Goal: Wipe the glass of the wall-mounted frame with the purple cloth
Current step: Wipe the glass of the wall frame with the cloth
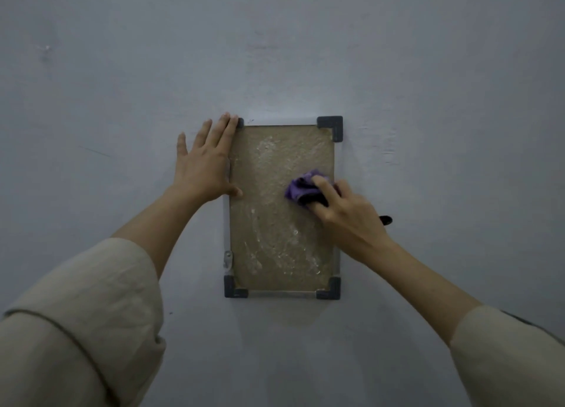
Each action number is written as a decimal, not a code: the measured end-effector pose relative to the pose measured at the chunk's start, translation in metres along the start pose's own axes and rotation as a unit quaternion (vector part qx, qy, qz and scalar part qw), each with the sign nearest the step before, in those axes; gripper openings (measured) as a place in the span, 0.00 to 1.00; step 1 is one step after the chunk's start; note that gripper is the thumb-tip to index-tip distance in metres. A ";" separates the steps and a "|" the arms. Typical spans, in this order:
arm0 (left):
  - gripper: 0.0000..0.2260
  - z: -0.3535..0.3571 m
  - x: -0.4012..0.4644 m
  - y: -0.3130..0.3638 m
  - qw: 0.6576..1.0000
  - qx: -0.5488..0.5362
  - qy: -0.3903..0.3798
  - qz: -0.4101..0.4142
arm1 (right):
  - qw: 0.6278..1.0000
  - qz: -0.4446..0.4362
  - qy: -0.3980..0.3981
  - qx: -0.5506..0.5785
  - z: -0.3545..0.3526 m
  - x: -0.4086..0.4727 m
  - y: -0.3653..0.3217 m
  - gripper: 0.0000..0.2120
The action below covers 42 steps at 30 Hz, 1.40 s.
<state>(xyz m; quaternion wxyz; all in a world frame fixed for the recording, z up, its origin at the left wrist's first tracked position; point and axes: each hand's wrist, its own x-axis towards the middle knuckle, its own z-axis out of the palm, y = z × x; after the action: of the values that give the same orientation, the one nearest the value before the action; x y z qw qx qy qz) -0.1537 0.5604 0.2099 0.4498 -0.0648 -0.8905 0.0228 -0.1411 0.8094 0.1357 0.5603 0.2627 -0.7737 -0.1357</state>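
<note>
A rectangular frame [329,126] with dark grey corner pieces hangs on the wall at the centre of the head view. Its glass [275,229] covers a brown backing and shows pale streaks and smears. My right hand [345,214] is bunched around the crumpled purple cloth [301,188] and presses it on the glass near the right edge, at mid height. My left hand [204,161] lies flat with fingers spread on the wall and the frame's upper left edge, hiding that corner.
The wall [122,70] around the frame is plain grey-blue with faint scuffs. A small dark object [385,220] pokes out just behind my right hand. Beige sleeves cover both forearms low in the view.
</note>
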 end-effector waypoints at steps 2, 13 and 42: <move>0.59 0.000 0.000 -0.001 1.000 0.000 0.001 -0.003 | 0.998 0.059 0.001 0.004 -0.005 0.009 0.012 0.13; 0.58 -0.001 0.000 0.000 1.000 -0.002 0.000 0.003 | 0.986 0.161 -0.007 0.031 -0.003 0.020 0.012 0.26; 0.58 0.000 -0.001 -0.002 1.000 -0.009 0.004 0.003 | 0.992 0.100 0.047 -0.054 -0.004 0.029 -0.001 0.25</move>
<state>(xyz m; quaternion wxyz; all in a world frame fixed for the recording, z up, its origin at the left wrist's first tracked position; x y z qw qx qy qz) -0.1535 0.5585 0.2094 0.4528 -0.0711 -0.8886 0.0160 -0.1443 0.7928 0.1592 0.6198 0.1600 -0.7607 -0.1082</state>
